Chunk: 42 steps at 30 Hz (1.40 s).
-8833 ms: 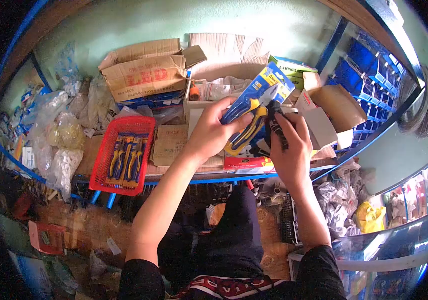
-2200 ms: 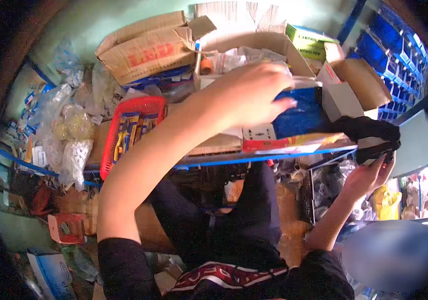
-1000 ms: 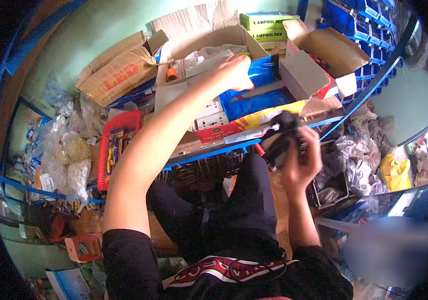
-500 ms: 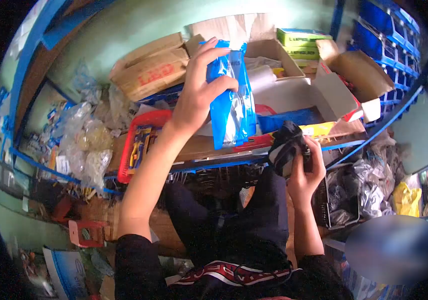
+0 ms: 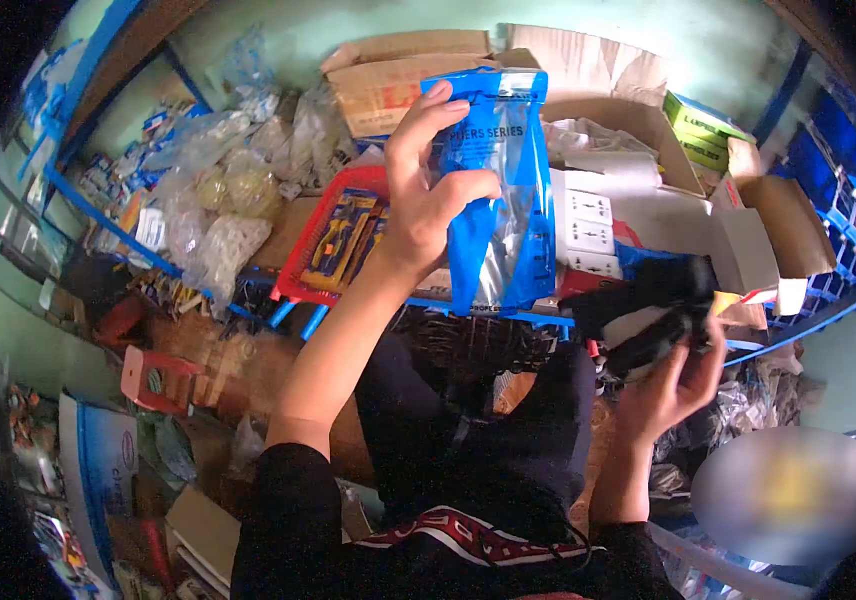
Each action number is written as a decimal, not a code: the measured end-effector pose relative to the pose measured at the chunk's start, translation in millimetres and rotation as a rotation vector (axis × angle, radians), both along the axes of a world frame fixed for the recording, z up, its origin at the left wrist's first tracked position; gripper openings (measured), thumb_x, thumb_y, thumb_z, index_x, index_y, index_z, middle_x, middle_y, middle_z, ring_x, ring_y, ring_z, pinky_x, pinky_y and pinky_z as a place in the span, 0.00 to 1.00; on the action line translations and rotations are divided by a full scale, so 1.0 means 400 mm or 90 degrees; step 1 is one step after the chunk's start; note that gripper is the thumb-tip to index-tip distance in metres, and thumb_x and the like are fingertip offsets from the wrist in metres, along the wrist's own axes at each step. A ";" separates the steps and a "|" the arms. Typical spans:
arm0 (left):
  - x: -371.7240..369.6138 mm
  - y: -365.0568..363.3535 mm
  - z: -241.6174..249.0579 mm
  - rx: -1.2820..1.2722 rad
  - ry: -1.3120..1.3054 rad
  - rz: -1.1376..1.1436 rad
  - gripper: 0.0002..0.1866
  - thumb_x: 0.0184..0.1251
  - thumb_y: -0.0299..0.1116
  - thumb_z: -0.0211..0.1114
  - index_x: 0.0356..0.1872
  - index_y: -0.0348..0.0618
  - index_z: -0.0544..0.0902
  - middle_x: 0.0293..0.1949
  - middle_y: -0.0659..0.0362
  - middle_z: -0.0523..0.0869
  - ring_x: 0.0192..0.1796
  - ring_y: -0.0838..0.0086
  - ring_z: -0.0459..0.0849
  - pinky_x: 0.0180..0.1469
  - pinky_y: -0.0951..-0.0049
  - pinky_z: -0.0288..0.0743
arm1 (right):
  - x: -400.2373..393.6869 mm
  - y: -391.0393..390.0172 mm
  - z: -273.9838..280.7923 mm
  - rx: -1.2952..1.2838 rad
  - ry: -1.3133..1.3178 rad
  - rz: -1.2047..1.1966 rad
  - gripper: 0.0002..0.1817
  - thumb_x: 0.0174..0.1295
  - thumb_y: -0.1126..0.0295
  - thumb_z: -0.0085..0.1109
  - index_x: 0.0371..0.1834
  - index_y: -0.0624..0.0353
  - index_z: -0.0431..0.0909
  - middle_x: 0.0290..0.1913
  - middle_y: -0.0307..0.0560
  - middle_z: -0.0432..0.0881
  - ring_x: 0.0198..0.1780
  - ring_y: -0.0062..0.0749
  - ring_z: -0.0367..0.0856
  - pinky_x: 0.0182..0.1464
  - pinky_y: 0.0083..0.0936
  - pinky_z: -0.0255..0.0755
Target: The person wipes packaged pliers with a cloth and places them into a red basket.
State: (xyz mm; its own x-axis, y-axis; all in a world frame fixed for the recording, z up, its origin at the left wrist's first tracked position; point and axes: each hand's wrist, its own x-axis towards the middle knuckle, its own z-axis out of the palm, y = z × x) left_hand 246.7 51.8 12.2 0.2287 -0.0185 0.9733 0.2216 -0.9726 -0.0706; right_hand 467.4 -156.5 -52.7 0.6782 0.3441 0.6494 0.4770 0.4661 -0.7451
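My left hand (image 5: 418, 215) is closed on the left side of a blue-and-clear plastic pouch (image 5: 523, 205) printed "PLIERS SERIES". The pouch hangs upright in front of the shelf; what is inside cannot be made out clearly. Lower on the right, my right hand (image 5: 678, 390) pinches a crumpled black cloth-like thing (image 5: 683, 290) with a pale patch, smeared by motion. Behind my left forearm, a red plastic basket (image 5: 291, 275) holds yellow-and-black tools in packaging.
Clear plastic bags (image 5: 233, 200) pile up at the shelf's left. Behind stand a brown carton (image 5: 363, 85), an open white box (image 5: 688, 215) and green lampholder boxes (image 5: 698, 145). Blue racks (image 5: 838, 190) are at the right; a red stool (image 5: 158, 380) sits lower left.
My view has turned, shifting the shelf's left part rightward. The pouch now faces me more squarely, its printing readable. My right hand has moved right with the black thing, which looks more spread out.
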 end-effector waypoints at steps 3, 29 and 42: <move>-0.043 -0.006 -0.018 0.033 0.001 -0.001 0.07 0.60 0.28 0.75 0.38 0.52 0.87 0.70 0.49 0.69 0.81 0.48 0.64 0.81 0.46 0.62 | -0.020 0.007 0.095 0.035 -0.003 -0.064 0.18 0.76 0.74 0.55 0.64 0.71 0.75 0.63 0.55 0.82 0.63 0.38 0.80 0.70 0.37 0.72; -0.065 -0.324 -0.283 -1.019 -0.589 -0.801 0.34 0.87 0.58 0.45 0.75 0.40 0.71 0.68 0.51 0.82 0.67 0.63 0.84 0.72 0.57 0.75 | -0.325 0.162 -0.005 -0.294 -0.010 0.440 0.25 0.72 0.74 0.65 0.71 0.63 0.77 0.65 0.53 0.84 0.67 0.33 0.80 0.70 0.31 0.71; -0.044 -0.351 -0.310 -1.062 -0.594 -0.890 0.29 0.87 0.50 0.50 0.76 0.43 0.70 0.71 0.53 0.79 0.70 0.62 0.79 0.74 0.58 0.72 | -0.241 0.187 0.098 -0.134 -0.411 0.378 0.36 0.51 0.82 0.71 0.68 0.53 0.82 0.65 0.62 0.81 0.69 0.61 0.79 0.71 0.49 0.74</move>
